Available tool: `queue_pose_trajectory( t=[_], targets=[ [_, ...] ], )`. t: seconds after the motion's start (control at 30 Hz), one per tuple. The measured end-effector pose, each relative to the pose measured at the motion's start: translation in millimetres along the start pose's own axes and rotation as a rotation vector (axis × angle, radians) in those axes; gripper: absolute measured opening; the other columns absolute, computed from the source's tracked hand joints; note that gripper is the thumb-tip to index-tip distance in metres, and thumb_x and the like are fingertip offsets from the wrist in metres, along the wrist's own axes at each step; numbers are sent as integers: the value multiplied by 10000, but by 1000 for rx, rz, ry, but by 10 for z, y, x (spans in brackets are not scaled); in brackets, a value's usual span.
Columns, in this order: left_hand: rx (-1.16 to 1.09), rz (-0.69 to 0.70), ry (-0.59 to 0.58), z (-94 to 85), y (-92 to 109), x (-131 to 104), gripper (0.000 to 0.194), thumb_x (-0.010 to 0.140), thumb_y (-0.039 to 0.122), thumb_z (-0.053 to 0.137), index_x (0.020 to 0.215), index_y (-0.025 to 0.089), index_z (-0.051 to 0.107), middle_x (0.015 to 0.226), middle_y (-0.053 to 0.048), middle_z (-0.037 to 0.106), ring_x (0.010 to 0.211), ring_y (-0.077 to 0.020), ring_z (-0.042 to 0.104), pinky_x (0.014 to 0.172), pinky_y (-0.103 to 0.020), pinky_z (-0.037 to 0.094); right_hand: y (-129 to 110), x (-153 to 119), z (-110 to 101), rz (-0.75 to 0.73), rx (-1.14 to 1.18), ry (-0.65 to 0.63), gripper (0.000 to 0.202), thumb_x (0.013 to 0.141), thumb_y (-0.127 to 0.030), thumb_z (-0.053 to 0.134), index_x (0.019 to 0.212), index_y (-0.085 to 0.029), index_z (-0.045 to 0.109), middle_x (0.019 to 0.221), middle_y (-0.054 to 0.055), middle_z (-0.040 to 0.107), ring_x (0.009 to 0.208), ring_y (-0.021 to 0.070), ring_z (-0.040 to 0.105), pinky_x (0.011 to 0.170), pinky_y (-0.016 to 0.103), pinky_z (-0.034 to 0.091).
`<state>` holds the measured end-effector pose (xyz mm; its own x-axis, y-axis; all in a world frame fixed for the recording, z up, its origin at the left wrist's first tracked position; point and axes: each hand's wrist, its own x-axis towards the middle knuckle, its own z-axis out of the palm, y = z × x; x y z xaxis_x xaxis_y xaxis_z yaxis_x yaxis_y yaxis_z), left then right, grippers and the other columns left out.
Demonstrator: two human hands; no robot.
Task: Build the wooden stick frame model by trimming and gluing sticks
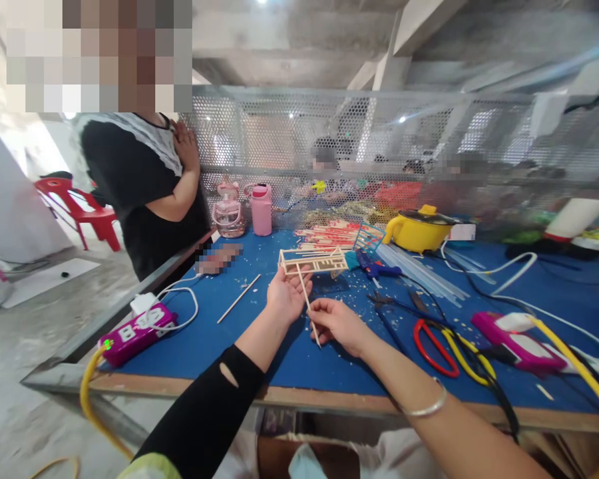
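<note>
Over the blue worktop, two hands share one small wooden frame. The left hand, palm up, holds the frame raised, thumb at its left end and fingers beneath. The right hand pinches one thin stick, whose far end meets or overlaps the frame; which, I cannot tell. One loose stick lies to the left, and a pile of red-marked sticks, too many to count, lies behind. Two pink containers stand at the back, with one yellow pot farther right. One blue glue gun, one pair of pliers and two handle loops, one red, one yellow, lie right of the hands. Two purple power strips flank them. One person stands at the left.
</note>
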<state>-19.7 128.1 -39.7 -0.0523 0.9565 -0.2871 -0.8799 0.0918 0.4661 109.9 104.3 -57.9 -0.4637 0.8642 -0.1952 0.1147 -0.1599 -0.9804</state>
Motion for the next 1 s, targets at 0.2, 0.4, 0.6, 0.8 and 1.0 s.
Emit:
queue_pose_trajectory(
  t=[0.2,0.4,0.6,0.8,1.0],
  targets=[
    [-3,-6,-4,-2,-9,-7,368,942,362,322,951,128,606,980,-142,698,760,-171,675,662,-273,504,-4,7,18,1,8,-6,221,709,-326,694,720,-175,533,508,-41,589,434,84,575,393,166,444],
    [-8,-6,-10,-5,-17,-25,398,952,370,292,939,125,605,992,-141,695,775,-164,674,672,-269,520,-21,-6,46,35,37,-49,202,725,-309,679,725,-168,535,526,-29,603,459,98,610,403,165,462],
    [2,-11,-13,-11,-13,-31,398,954,376,281,981,138,599,1023,-142,689,825,-174,677,675,-269,524,-23,-30,70,46,68,-78,225,727,-326,692,747,-170,530,545,-33,604,469,94,617,416,163,470],
    [41,-21,-14,-35,-15,-10,410,943,409,300,975,138,606,1044,-142,679,840,-187,678,673,-280,514,-25,-35,74,48,76,-84,238,715,-332,707,738,-166,537,534,-35,595,459,99,613,410,173,474],
    [73,-9,4,-37,-14,-35,407,943,421,315,936,139,610,924,-95,690,694,-151,668,591,-255,485,-26,-37,66,52,92,-88,218,723,-318,690,743,-162,540,543,-31,601,466,98,617,413,169,478]
  ],
)
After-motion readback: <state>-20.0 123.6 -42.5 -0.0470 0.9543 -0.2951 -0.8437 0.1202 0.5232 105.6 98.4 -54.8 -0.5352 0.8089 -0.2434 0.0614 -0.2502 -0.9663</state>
